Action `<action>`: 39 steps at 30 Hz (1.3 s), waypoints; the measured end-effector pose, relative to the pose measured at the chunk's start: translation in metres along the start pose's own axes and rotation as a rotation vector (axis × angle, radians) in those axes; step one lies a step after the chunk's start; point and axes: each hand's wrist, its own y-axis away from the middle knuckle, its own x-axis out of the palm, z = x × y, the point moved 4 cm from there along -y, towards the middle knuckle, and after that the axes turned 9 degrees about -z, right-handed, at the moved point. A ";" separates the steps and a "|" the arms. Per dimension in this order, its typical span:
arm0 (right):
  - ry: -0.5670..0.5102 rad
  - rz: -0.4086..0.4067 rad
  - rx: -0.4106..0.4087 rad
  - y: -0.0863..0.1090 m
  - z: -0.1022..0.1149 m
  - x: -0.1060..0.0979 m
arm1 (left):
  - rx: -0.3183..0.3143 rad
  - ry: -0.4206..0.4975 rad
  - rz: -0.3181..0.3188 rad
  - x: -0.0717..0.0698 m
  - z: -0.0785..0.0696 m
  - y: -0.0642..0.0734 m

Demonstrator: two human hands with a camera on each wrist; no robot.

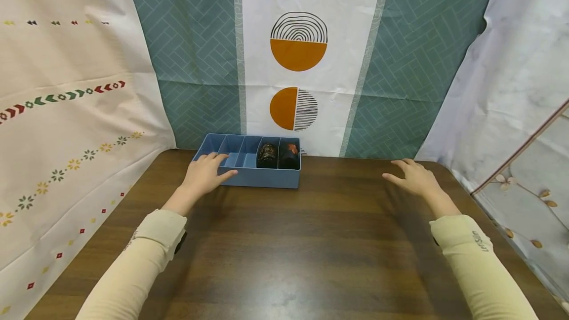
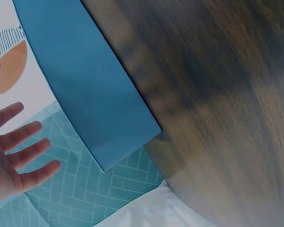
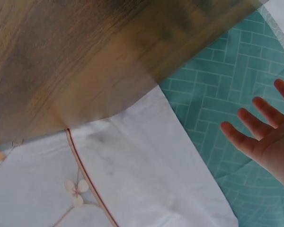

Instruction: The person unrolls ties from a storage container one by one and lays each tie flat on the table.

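Note:
A blue divided box point(image 1: 262, 178) stands at the back of the table, left of centre. Its two right compartments hold a dark patterned rounded object point(image 1: 267, 155) and a black object with an orange-red leaf-like mark point(image 1: 290, 156); the compartments to their left show bare blue floors. My left hand point(image 1: 206, 174) hovers at the box's front left, fingers spread and holding nothing. In the left wrist view the box's plain side point(image 2: 85, 80) lies beside the spread fingers. Far to the right, my right hand point(image 1: 414, 178) is held over the table's back edge, fingers apart, with nothing in it.
The brown wooden table point(image 1: 284, 241) has a rounded far corner on each side. Patterned cloths hang around it: a teal and white curtain point(image 1: 191, 53) behind, a cream cloth point(image 1: 66, 112) on the left, and a white floral cloth point(image 1: 524, 137) on the right.

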 end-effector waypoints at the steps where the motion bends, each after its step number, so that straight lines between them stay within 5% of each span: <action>1: 0.004 -0.002 -0.005 0.000 0.001 0.000 | 0.001 0.000 0.000 0.000 0.000 0.000; 17: -0.016 -0.057 -0.075 -0.003 0.022 -0.004 | 0.017 -0.003 0.009 -0.007 0.012 0.006; 24: -0.113 -0.052 -0.141 -0.004 0.044 -0.001 | 0.025 -0.014 -0.002 -0.011 0.018 0.012; 39: -0.195 -0.088 -0.303 0.002 0.087 0.023 | 0.079 0.016 -0.114 -0.007 0.024 0.024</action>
